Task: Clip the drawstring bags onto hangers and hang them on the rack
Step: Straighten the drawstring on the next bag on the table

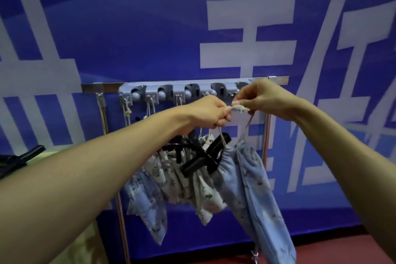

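Note:
A long light-blue drawstring bag (pixel 255 191) hangs by its pale cord (pixel 241 108) in front of the rack. My left hand (pixel 209 113) grips one end of that cord. My right hand (pixel 260 97) pinches the other end, close to the rightmost grey clip of the holder strip (pixel 171 91). Under my hands a black clip hanger (pixel 201 157) is attached to the bag's gathered mouth. Behind it several other printed bags (pixel 171 180), white and blue, hang by their strings from the strip's hooks.
The metal rack (pixel 94 88) stands against a blue banner with large white characters. Its right post (pixel 266 141) runs down behind the held bag. More black hangers (pixel 19 159) lie on a yellow-green table at the left edge. The floor is dark red.

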`<action>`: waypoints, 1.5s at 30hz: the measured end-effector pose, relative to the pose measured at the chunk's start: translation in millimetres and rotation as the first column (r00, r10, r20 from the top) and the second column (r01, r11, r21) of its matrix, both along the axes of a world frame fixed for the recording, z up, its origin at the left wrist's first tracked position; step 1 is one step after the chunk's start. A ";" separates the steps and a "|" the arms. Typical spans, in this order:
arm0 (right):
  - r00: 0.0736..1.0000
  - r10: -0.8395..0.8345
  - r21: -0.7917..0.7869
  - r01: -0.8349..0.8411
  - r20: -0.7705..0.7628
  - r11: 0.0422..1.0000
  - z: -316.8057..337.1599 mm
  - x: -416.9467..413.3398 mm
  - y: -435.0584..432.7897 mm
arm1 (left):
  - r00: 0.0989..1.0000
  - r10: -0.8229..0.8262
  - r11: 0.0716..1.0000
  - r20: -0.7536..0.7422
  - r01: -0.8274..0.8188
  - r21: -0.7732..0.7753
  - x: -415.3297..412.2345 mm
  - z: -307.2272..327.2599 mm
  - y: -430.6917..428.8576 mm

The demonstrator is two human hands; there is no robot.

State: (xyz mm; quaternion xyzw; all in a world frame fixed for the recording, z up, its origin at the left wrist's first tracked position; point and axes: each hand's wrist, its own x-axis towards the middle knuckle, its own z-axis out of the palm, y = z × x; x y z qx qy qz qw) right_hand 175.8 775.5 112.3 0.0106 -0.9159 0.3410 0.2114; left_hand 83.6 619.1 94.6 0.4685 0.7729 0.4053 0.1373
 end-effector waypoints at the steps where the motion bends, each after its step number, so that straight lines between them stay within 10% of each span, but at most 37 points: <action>1: 0.999 -0.025 0.029 0.025 -0.027 0.999 1.3 -2.5 5.8 | 0.999 0.008 1.000 -0.038 -0.009 -0.029 -2.2 3.5 7.6; 8: 0.987 -0.127 0.205 0.144 -0.094 0.968 -3.0 -35.4 40.6 | 0.984 0.132 0.988 -0.117 -0.140 -0.063 -31.3 9.4 42.7; 17: 0.853 -0.419 0.065 0.459 -0.310 0.886 -10.0 -97.0 55.7 | 0.908 0.415 0.907 -0.060 -0.407 0.106 -68.8 4.8 92.1; 34: 0.763 -0.522 0.199 0.619 -0.381 0.760 -13.5 -72.6 19.5 | 0.973 0.222 0.975 -0.061 -0.223 0.005 -62.0 9.6 26.6; 45: 0.995 -0.013 0.472 0.057 -0.096 0.880 -26.2 -141.0 -214.8 | 0.855 0.507 0.862 -0.109 -0.504 0.053 -93.4 4.1 -222.4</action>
